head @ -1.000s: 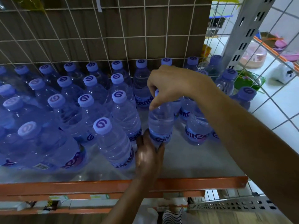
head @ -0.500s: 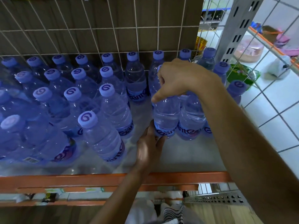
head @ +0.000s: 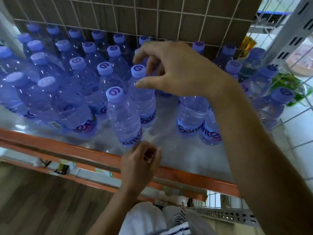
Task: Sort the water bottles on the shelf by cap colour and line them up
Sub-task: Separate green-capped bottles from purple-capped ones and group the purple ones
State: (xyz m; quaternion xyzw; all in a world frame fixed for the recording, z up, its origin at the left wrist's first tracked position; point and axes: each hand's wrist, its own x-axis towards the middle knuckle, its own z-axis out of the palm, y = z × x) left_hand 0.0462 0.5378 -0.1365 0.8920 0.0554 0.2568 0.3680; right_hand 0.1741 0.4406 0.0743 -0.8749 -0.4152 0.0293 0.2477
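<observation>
Several clear water bottles with blue-violet caps stand in rows on the shelf [head: 171, 150]. One bottle [head: 123, 119] stands alone nearest the front, and another bottle [head: 144, 100] is right behind it. My right hand [head: 176, 72] hovers over that second bottle's cap [head: 138, 70], fingers spread and loosely bent, holding nothing. Its thumb lies just in front of the bottle's neck. My left hand [head: 141, 161] is low at the shelf's front edge, fingers loosely curled with nothing in them, just off the front bottle's base. Two more bottles [head: 193, 116] stand under my right forearm.
An orange rail [head: 67, 148] runs along the shelf front. A wire grid [head: 152, 16] over a brown panel closes the back. A grey slotted post [head: 288, 34] and wire mesh stand to the right. A bare strip of shelf lies between the two bottle groups.
My right hand has let go of the bottle it gripped by the cap and moved left, opening over another bottle. My left hand has pulled back from the bottle's base to the shelf edge.
</observation>
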